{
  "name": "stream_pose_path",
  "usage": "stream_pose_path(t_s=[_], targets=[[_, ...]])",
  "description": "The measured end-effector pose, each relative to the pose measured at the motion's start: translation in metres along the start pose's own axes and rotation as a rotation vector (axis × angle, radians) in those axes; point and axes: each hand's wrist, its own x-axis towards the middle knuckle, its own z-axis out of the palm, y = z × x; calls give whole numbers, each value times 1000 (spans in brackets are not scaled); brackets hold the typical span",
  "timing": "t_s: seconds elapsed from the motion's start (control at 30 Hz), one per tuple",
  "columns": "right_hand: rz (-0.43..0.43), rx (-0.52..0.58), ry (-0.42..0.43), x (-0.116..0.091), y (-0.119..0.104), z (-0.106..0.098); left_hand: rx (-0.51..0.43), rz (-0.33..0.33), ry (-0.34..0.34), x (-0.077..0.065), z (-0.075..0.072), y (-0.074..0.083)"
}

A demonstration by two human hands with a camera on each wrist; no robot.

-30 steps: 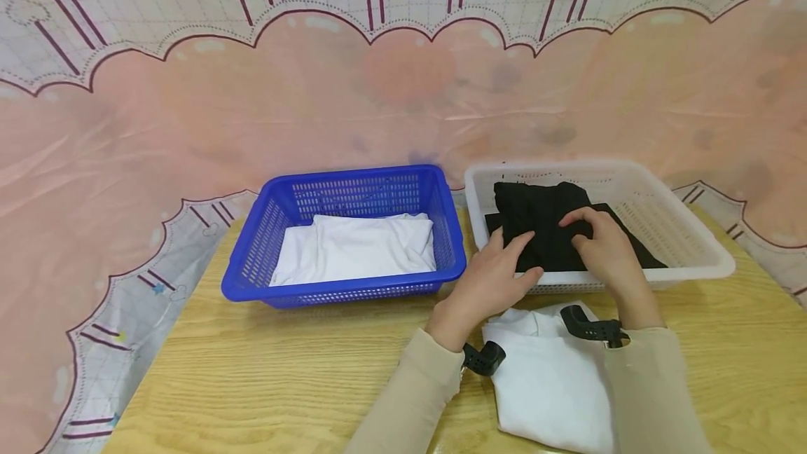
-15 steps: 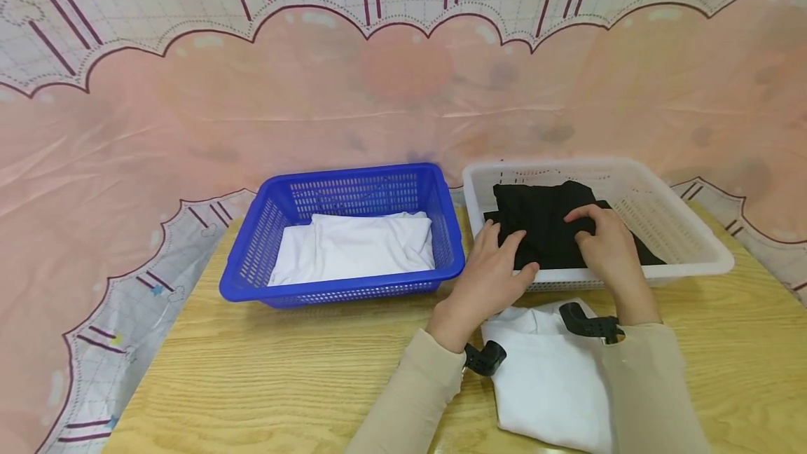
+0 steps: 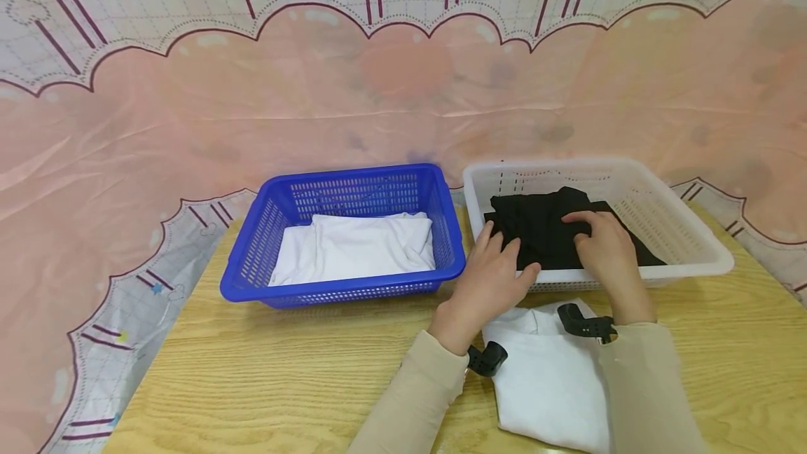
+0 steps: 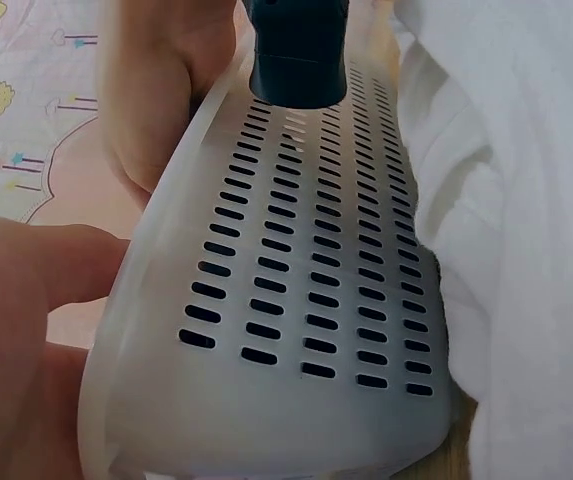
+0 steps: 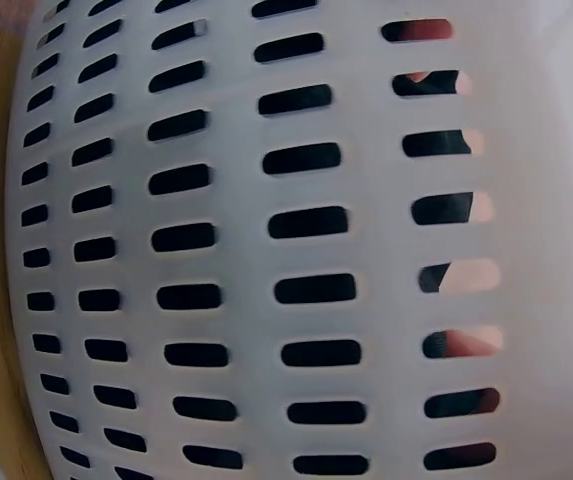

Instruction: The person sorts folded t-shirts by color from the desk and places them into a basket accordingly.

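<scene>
Folded black cloth (image 3: 545, 223) lies in the white basket (image 3: 684, 233), its kind not clear. My left hand (image 3: 488, 279) reaches over the basket's front left corner, fingers spread and tips on the black cloth's left side. My right hand (image 3: 605, 247) rests on the cloth's right part, index finger bent and apart from the thumb; its other fingers are hidden. In the left wrist view, the fingers (image 4: 26, 290) are beside the rim of the white basket. In the right wrist view the basket wall (image 5: 236, 260) fills the picture, with bits of the hand showing through its slots.
Left of the white basket stands a blue basket (image 3: 249, 251) holding folded white cloth (image 3: 372, 247). A folded white garment (image 3: 548, 384) lies on the wooden table (image 3: 284, 377) beneath my forearms. Behind hangs a patterned pink curtain (image 3: 403, 104).
The back edge of the black cloth has sunk lower into the white basket. Both hands have shifted only slightly. The baskets and white cloths stay where they were.
</scene>
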Motion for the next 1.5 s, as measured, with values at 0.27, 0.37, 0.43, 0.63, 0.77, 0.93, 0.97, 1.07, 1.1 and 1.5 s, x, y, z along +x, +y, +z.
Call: stream_pose_path(t_s=[0.27,0.37,0.43,0.63,0.77,0.93,0.97,1.07,1.1,1.5], targets=[[7,-32,22,0,-1,3,22,-6,-11,-1,0,1],[16,-48,12,-1,-1,3,28,-9,-7,-1,1,2],[19,-54,4,-1,0,4,33,-10,-4,-1,1,2],[27,-73,-15,-1,0,3,32,-5,2,-2,2,2],[29,-100,-27,-1,-1,3,25,-3,4,-3,2,2],[26,-110,-26,-1,0,4,35,19,17,-3,3,1],[29,-111,-27,-1,0,4,38,25,19,-4,3,1],[45,-112,-34,-1,-1,4,37,33,19,-4,3,1],[53,-112,-40,-1,-1,4,36,34,17,-4,3,1],[95,-98,-76,-1,-3,2,42,20,32,-3,3,2]])
